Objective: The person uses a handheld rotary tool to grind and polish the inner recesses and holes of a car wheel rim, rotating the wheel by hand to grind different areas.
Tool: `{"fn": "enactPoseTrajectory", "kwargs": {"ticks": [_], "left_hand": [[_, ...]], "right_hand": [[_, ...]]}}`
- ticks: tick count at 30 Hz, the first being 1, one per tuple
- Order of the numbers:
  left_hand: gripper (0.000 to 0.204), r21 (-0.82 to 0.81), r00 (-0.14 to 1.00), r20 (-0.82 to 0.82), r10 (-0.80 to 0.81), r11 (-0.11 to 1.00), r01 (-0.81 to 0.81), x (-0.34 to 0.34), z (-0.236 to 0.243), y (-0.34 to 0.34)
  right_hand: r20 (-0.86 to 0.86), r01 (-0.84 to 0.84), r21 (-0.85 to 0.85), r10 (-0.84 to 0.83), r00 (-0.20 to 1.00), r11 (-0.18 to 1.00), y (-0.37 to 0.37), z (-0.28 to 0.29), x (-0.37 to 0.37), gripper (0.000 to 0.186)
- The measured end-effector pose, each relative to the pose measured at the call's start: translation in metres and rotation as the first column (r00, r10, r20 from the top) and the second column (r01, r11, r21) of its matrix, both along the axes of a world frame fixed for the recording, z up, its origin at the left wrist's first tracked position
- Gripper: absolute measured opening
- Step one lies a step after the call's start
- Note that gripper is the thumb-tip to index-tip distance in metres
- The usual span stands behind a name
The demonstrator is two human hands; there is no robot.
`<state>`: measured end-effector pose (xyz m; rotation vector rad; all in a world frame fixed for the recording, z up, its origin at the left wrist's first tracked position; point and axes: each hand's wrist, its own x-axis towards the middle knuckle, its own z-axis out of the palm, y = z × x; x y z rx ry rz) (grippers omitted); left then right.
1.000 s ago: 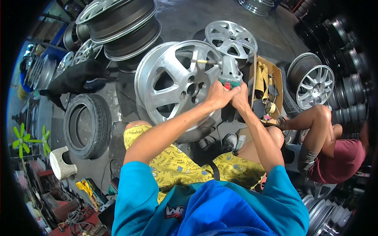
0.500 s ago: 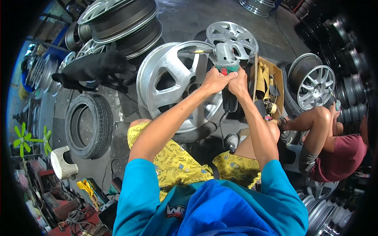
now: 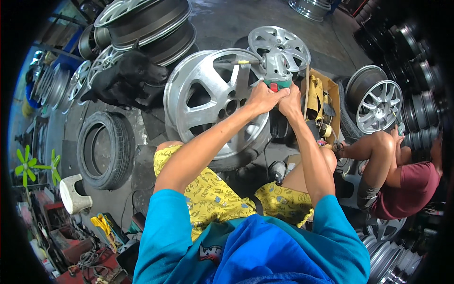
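My left hand (image 3: 263,98) and my right hand (image 3: 290,100) are both wrapped round a green and grey power grinder (image 3: 275,71) with a red switch. Its thin shaft points left and carries a pale yellowish tip (image 3: 242,62). That tip is over the upper spokes of a large silver alloy wheel (image 3: 198,116); whether it touches the metal I cannot tell. The wheel stands tilted in front of my knees, with a tyre (image 3: 236,163) beneath it. A cord runs down from the grinder's rear end.
Close left, a black dog (image 3: 120,78) stands by stacked rims (image 3: 146,28). A loose tyre (image 3: 104,151) lies nearer me. Another silver wheel (image 3: 279,47) is beyond the grinder. To the right are a cardboard box (image 3: 333,104) and a seated person in a maroon shirt (image 3: 414,189).
My hands and the grinder have shifted slightly right, and the yellowish tip with them. The dog has moved right, closer to the wheel. The seated person's hand has moved a little.
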<state>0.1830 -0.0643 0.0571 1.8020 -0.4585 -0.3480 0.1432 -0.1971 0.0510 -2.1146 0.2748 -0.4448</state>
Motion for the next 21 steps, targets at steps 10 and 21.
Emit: {"fn": "enactPoseTrajectory", "kwargs": {"ticks": [10, 21], "left_hand": [[0.061, -0.027, 0.999, 0.026, -0.027, 0.999, 0.027, 0.001, 0.008, 0.001], [0.064, -0.032, 0.997, 0.064, 0.049, 0.998, -0.047, -0.01, -0.002, -0.011]], "right_hand": [[0.046, 0.022, -0.009, -0.022, 0.999, 1.0, -0.005, -0.008, 0.005, 0.058], [-0.071, -0.019, 0.241, 0.037, 0.997, 0.97, -0.017, -0.026, -0.002, 0.049]]}}
